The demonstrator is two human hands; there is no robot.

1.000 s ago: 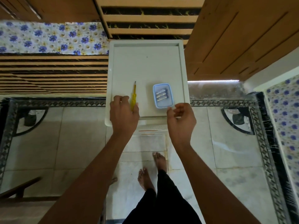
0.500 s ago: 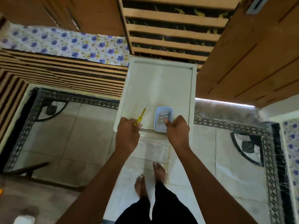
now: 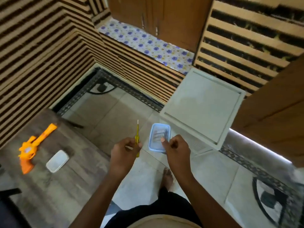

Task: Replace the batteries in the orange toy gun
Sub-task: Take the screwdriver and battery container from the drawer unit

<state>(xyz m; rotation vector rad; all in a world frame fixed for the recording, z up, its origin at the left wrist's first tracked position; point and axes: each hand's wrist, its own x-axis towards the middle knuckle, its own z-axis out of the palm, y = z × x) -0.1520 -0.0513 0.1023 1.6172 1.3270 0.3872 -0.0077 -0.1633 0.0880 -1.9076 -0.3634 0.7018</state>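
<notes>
As the left hand [image 3: 121, 150] pinches a yellow-handled screwdriver [image 3: 136, 137] and the right hand [image 3: 177, 150] grips a blue-rimmed plastic battery box [image 3: 158, 134], tilting could spill it; the orange toy gun [image 3: 35, 142] lies on the dark table [image 3: 74, 178].

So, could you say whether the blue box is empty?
Not empty: batteries show inside the blue box that the right hand holds.

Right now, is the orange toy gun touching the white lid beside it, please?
Apart: the head view shows dark tabletop between the orange toy gun and the white lid.
</notes>
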